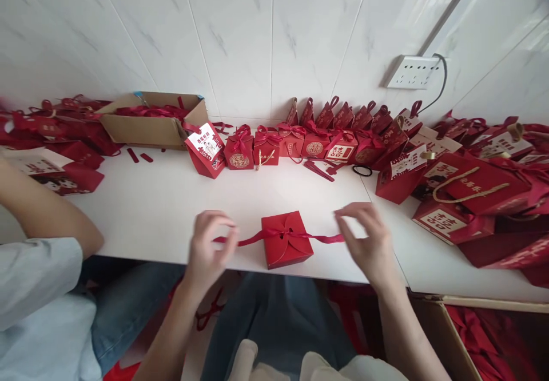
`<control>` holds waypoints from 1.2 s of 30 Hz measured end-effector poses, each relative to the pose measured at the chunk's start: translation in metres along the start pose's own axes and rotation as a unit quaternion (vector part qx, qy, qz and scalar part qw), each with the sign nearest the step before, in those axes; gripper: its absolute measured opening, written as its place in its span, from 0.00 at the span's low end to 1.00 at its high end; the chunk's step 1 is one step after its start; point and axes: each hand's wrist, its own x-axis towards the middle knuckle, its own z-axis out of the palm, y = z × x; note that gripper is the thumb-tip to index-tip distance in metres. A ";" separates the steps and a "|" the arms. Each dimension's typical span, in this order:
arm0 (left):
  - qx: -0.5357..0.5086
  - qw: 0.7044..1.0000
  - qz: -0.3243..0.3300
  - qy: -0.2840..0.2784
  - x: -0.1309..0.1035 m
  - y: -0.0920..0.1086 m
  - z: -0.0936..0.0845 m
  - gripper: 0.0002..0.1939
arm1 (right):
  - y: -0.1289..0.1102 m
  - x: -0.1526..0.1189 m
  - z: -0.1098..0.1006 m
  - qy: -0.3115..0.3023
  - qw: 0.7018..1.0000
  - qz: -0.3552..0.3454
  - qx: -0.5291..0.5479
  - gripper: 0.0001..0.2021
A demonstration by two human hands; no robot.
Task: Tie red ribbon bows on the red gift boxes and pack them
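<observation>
A small red box [288, 252] with curved, petal-like top flaps sits near the table's front edge. A dark red ribbon [315, 237] crosses its top, looped or knotted at the middle, its two ends stretching out sideways. My left hand [211, 242] is over the left end, fingers curved; the ribbon passes behind the thumb, and a small gap shows between thumb and index fingertip. At the right end, my right hand [369, 241] has thumb and index finger apart, with the ribbon's tip beside the thumb.
Red gift boxes with bows [315, 145] line the wall; more bags pile up at right [472, 192]. A cardboard box [146, 129] of ribbons stands at back left. Scissors [319, 170] and a black ring [362, 170] lie behind. Another person's arm [47, 209] is at left.
</observation>
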 end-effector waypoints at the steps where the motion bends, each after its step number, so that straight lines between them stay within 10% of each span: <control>1: 0.024 0.997 0.054 -0.050 0.003 0.013 0.008 0.03 | -0.011 0.004 0.005 -0.072 0.996 -0.060 0.012 0.06; 5: 0.099 0.977 0.102 -0.160 0.004 0.040 0.039 0.04 | -0.032 0.014 0.025 -0.227 0.954 -0.194 -0.034 0.09; 12: 0.168 0.968 0.062 -0.174 0.000 0.041 0.053 0.04 | -0.031 0.019 0.041 -0.311 0.907 -0.228 -0.170 0.08; 36: 0.158 0.974 0.133 -0.090 0.006 0.034 0.065 0.06 | -0.014 0.019 0.041 -0.298 0.940 -0.033 0.161 0.07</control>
